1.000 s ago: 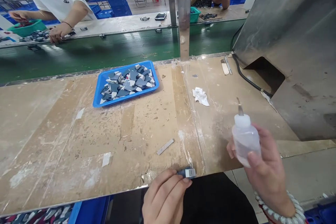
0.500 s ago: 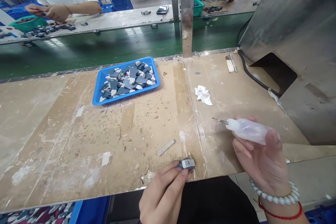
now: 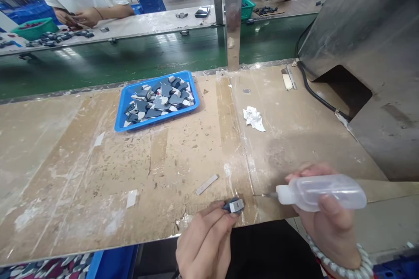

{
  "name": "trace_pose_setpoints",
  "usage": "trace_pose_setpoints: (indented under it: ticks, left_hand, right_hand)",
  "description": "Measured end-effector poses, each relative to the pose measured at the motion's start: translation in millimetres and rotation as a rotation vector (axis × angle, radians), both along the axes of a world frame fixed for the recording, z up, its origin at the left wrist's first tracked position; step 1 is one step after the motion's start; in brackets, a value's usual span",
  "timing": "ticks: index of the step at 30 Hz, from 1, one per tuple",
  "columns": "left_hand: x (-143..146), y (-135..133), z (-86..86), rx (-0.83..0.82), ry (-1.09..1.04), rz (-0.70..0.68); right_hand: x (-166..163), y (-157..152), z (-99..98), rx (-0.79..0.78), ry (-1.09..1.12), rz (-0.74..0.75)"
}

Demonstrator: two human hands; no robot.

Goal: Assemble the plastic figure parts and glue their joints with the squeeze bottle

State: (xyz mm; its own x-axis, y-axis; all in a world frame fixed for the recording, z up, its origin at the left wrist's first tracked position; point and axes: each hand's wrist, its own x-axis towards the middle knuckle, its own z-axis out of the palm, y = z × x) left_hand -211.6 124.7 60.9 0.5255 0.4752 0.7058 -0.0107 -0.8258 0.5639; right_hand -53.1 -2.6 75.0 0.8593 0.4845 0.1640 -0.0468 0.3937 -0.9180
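Observation:
My left hand [image 3: 206, 239] pinches a small dark blue-grey plastic part [image 3: 234, 205] with a pale end face, at the near edge of the work table. My right hand [image 3: 327, 213] is closed around a translucent squeeze bottle [image 3: 327, 192]. The bottle lies sideways in my grip, its white cap and thin needle tip pointing left towards the part. A gap separates the needle from the part. Just beyond my left hand, a flat grey metal strip [image 3: 207, 184] rests on the table.
A blue tray [image 3: 119, 115] full of similar parts sits at the far side. Crumpled white tissue [image 3: 253, 118] and a knife-like tool [image 3: 290, 77] lie right of it. A green conveyor [image 3: 140, 59] runs behind, with a metal post [image 3: 233, 30]. Two people work across it. A metal housing [image 3: 376, 52] stands right.
My right hand has brought the bottle down and nearer to me, levelling it towards the part. My left hand has barely shifted. Pieces on the conveyor have moved left.

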Motion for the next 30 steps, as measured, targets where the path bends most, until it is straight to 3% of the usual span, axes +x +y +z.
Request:
trace_pose_setpoints:
  ticks: [3, 10, 20, 30]
  left_hand:
    - [0, 0, -2.5, 0.036, -0.01, -0.006]
    - [-5, 2, -11.0, 0.083, -0.012, -0.056]
    - [-11, 7, -18.3, 0.152, 0.011, -0.045]
    - [-14, 9, -21.1, 0.173, 0.013, -0.069]
  right_hand:
    - [-6, 1, 2.2, -0.076, -0.078, -0.035]
    - [-24, 13, 9.6, -0.059, -0.243, -0.161]
    - [-31, 16, 0.8, -0.092, -0.382, -0.167]
    - [-29, 13, -3.9, -0.016, -0.376, -0.1]
